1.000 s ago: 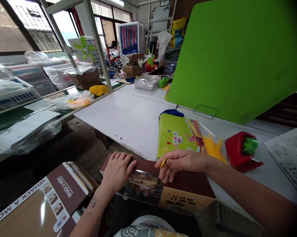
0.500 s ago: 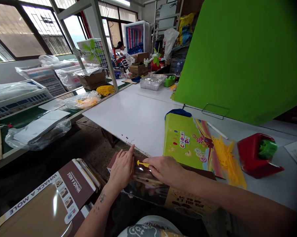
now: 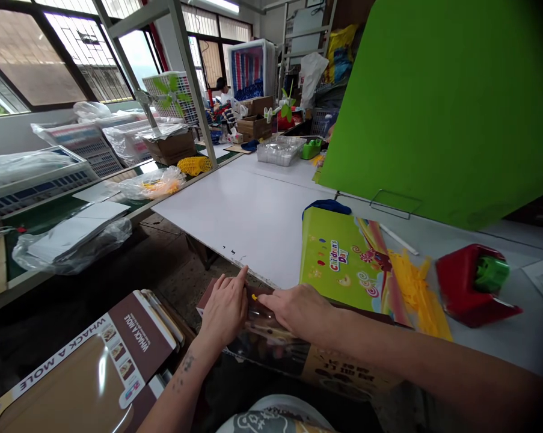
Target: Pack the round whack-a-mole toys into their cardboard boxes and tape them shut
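A brown box with a clear front lies before me, its near side facing my body. My left hand spans the box's left end, index finger stretched forward and the other fingertips at the far edge; its thumb is mostly hidden. My right hand is closed over the top panel, index finger pressing on a yellow plastic handle strap. Only a small yellow end of the strap shows beside the fingertip. A pile of similar yellow straps lies on the table to the right.
A green printed bag lies on the white table beyond the box. A red tape dispenser stands right, under a large green panel. Printed Whack a Mole boxes are stacked at lower left. A person sits far back.
My right hand has shifted left and forward along the strap. Less of the yellow strap shows now, just its tip by the index finger. My left hand stays where it was.
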A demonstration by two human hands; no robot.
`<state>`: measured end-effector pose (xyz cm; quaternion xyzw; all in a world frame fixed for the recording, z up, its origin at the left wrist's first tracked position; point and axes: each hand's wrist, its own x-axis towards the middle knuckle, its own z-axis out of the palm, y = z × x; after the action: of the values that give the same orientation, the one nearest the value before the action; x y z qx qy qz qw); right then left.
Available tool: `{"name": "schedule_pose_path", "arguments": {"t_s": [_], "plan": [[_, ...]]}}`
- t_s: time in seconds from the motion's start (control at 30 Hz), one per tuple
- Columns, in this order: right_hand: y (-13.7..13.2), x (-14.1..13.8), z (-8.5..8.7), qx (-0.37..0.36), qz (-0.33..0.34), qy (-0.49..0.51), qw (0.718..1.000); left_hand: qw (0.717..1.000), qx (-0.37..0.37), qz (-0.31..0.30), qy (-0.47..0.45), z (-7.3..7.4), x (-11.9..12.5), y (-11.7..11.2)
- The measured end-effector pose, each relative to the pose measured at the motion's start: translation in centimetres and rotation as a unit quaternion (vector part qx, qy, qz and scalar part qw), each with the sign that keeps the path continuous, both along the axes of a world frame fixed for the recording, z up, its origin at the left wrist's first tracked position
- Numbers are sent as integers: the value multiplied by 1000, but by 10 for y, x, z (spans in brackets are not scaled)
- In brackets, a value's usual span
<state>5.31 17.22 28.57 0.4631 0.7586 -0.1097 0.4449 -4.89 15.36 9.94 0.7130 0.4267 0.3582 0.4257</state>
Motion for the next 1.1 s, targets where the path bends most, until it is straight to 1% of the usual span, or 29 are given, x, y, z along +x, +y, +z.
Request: {"name": "schedule_pose_path", "arguments": {"t_s": [0.17,0.3,0.37,0.5,0.57,0.6,0.63,0.67,0.73,0.8,0.83,0.87,0.9,0.93,0.97,1.0,1.03,1.07,1.1], "plan": [[9,-10,5,-51,13,-24,998,1000,1,-1,5,2,-1,-2],[21,-8,7,-79,-2,5,997,1000,4,-2,3,3,-1,-5],[27,-4,1,-82,-18,26,996,1000,5,-2,2,4,-1,-5],[32,2,-20,-78,-46,59,994,1000,1,0,0,5,1,-3],[34,4,-26,-72,-58,73,993,1000,-4,2,-4,6,1,-1],[36,5,-25,-69,-67,86,992,1000,-8,4,-8,6,1,0],[39,7,-20,-65,-84,106,989,1000,-14,7,-12,6,-1,1],[43,11,-10,-53,-112,134,983,1000,-23,13,-16,4,-3,2],[49,25,18,2,-193,201,960,998,-47,30,-25,-4,-10,5],[48,49,54,88,-285,256,919,995,-78,49,-37,-18,-21,7],[43,64,70,123,-321,274,898,993,-95,58,-45,-28,-27,8],[34,79,83,134,-352,286,881,990,-112,66,-55,-39,-33,9],[21,94,91,122,-375,293,871,987,-130,72,-65,-50,-39,10],[4,108,94,91,-384,293,871,983,-147,77,-76,-62,-44,11],[-15,119,91,63,-387,280,876,980,-162,82,-86,-73,-49,13],[-36,128,83,33,-395,258,881,976,-176,84,-95,-83,-52,15],[-57,134,70,16,-393,256,883,973,-186,85,-102,-91,-55,19],[-76,136,55,26,-383,272,882,972,-193,85,-109,-96,-56,22],[-93,136,39,70,-384,283,876,970,-196,81,-116,-100,-55,26]]}}
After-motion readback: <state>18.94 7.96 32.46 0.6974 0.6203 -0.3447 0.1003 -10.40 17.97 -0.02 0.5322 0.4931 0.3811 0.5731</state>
